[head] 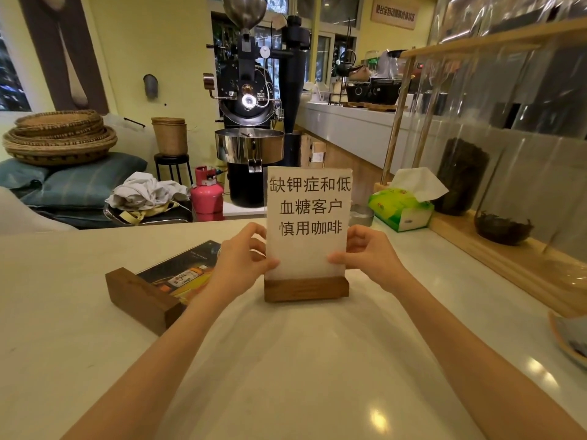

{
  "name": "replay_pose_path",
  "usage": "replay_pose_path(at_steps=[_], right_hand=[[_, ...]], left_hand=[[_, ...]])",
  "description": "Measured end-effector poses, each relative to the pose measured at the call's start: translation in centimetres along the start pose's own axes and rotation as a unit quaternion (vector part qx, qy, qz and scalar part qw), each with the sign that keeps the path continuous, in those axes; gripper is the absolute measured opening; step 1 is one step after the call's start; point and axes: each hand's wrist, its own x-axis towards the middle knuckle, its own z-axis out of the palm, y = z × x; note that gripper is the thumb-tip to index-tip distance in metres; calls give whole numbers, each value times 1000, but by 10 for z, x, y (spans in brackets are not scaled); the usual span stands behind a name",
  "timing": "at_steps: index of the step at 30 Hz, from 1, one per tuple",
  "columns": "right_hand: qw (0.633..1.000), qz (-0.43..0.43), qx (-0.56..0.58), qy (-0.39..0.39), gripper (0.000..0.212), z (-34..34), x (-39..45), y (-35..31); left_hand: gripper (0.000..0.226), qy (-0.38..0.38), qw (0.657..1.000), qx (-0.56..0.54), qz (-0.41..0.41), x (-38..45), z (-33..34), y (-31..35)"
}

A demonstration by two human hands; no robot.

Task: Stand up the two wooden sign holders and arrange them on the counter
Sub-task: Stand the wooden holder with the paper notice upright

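One wooden sign holder (306, 289) stands upright mid-counter on its light-brown base, carrying a white sheet with black Chinese characters. My left hand (243, 257) pinches the sheet's left edge and my right hand (368, 252) pinches its right edge, just above the base. The second sign holder (143, 300) lies flat to the left, a dark wooden block with a dark printed card pointing away from me; my left forearm crosses over part of the card.
The white counter (286, 376) stretches toward me. A green tissue pack (401, 206) and a small metal cup (362, 214) sit behind the upright sign. A wooden rack with glass jars (476, 173) lines the right side. A dish rim (568, 341) shows at the right edge.
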Motion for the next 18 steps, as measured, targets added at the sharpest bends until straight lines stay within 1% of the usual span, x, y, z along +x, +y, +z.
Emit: replay_pose_path(at_steps=[7,12,18], right_hand=[[999,-16,9,-38,46,-3,-3,-1],[996,-14,2,-83,46,-6,-4,-3],[995,20,-22,-99,45,-7,-3,-10]], left_hand=[[33,-11,999,43,28,0,-4,-1],[30,-42,997,65,31,-2,-8,1],[36,-57,995,76,37,-5,-10,4]])
